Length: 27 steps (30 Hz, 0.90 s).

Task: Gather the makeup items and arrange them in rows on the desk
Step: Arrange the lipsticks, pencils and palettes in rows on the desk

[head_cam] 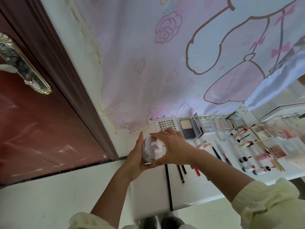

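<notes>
I hold a round white compact (152, 150) with a mirrored lid above the left end of the white desk (153, 187). My left hand (137, 159) cups it from below and the left. My right hand (173, 146) grips its top and right edge. Behind my hands lies a white card of false lashes (165, 123) and an open powder palette (188, 128). Rows of lip glosses (247, 158), eyeshadow palettes (207, 127) and thin pencils (182, 172) spread to the right.
A dark red door (41, 129) with a metal handle (21, 63) stands at the left. A pink cartoon cloth (165, 63) hangs on the wall behind the desk. The desk's front edge (206, 201) runs near my forearms.
</notes>
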### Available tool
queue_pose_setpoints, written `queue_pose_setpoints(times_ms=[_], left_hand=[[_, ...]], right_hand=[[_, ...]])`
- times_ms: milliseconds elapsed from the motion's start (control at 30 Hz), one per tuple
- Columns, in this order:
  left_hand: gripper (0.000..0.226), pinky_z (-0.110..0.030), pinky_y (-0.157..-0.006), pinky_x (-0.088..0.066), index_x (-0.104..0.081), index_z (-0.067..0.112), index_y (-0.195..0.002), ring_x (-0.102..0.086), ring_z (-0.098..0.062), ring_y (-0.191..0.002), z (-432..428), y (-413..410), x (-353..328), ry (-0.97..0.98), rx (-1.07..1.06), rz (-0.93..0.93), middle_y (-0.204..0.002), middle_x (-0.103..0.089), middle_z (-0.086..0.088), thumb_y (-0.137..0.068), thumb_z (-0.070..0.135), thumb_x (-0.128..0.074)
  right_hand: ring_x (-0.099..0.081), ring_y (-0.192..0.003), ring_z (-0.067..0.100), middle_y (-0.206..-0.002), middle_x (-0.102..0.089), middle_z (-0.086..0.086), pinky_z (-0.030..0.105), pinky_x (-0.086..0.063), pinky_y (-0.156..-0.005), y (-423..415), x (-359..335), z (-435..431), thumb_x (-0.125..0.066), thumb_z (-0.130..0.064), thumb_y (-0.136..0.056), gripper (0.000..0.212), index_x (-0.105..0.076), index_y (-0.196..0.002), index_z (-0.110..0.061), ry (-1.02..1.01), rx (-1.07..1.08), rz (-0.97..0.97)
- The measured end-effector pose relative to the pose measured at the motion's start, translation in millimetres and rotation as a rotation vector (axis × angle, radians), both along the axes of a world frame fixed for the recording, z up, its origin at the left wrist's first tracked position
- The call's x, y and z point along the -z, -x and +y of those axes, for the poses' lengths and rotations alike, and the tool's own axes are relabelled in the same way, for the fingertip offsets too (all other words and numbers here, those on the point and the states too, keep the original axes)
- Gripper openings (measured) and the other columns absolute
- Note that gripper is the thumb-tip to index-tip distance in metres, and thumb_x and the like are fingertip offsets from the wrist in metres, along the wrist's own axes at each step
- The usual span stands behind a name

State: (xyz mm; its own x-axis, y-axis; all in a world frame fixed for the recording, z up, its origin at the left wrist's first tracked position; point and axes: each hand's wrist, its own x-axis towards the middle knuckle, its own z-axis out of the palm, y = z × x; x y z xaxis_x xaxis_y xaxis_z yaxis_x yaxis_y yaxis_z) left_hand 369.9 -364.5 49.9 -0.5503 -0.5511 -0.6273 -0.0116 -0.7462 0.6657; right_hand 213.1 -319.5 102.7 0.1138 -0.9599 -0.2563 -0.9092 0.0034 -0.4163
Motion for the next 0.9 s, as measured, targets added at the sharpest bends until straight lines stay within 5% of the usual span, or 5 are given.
queue_pose_setpoints(times_ms=[233, 467, 667, 800, 900], left_hand=[[0.069, -0.041, -0.084, -0.057, -0.062, 0.031, -0.121, -0.068, -0.023, -0.102, -0.1, -0.5, -4.6, 0.095, 0.029, -0.092, -0.109, -0.072, -0.003, -0.086, 0.075, -0.023], [0.066, -0.039, -0.084, -0.056, -0.062, 0.036, -0.119, -0.066, -0.02, -0.104, -5.4, 0.3, -5.2, 0.091, 0.006, -0.122, -0.114, -0.071, 0.002, -0.085, 0.076, -0.021], [0.071, -0.039, -0.085, -0.057, -0.065, 0.03, -0.118, -0.069, -0.019, -0.098, -8.7, -0.6, -4.2, 0.122, 0.013, -0.126, -0.107, -0.073, -0.002, -0.085, 0.076, -0.021], [0.069, -0.044, -0.092, -0.054, -0.066, 0.034, -0.114, -0.069, -0.019, -0.101, -10.9, -2.0, -2.3, 0.101, -0.002, -0.134, -0.109, -0.073, 0.001, -0.084, 0.078, -0.023], [0.072, -0.042, -0.09, -0.055, -0.063, 0.032, -0.12, -0.067, -0.021, -0.104, -12.5, -2.5, -3.3, 0.098, -0.007, -0.141, -0.115, -0.071, -0.001, -0.084, 0.078, -0.021]], right_hand=[[-0.036, -0.114, 0.014, -0.118, -0.052, -0.007, 0.033, -0.028, -0.092, -3.8, -7.0, -7.2, -0.061, -0.073, -0.071, 0.071, -0.06, -0.118, -0.02, -0.079, 0.125, 0.061], [-0.019, -0.135, 0.015, -0.146, -0.029, -0.009, 0.042, -0.018, -0.112, 2.4, -8.4, -9.4, -0.077, -0.063, -0.065, 0.095, -0.032, -0.144, -0.034, -0.056, 0.032, -0.01], [-0.024, -0.132, 0.014, -0.138, -0.037, -0.009, 0.038, -0.02, -0.108, -3.4, -5.8, -14.5, -0.071, -0.068, -0.067, 0.078, -0.052, -0.129, -0.023, -0.053, 0.128, -0.005], [-0.021, -0.132, 0.015, -0.143, -0.031, -0.009, 0.041, -0.019, -0.11, -0.2, -3.3, -14.7, -0.078, -0.06, -0.064, 0.092, -0.034, -0.141, -0.034, -0.034, 0.012, 0.007], [-0.025, -0.132, 0.014, -0.143, -0.035, -0.009, 0.041, -0.022, -0.111, -3.1, -1.0, -15.7, -0.069, -0.068, -0.069, 0.091, -0.035, -0.143, -0.028, -0.056, 0.103, -0.005]])
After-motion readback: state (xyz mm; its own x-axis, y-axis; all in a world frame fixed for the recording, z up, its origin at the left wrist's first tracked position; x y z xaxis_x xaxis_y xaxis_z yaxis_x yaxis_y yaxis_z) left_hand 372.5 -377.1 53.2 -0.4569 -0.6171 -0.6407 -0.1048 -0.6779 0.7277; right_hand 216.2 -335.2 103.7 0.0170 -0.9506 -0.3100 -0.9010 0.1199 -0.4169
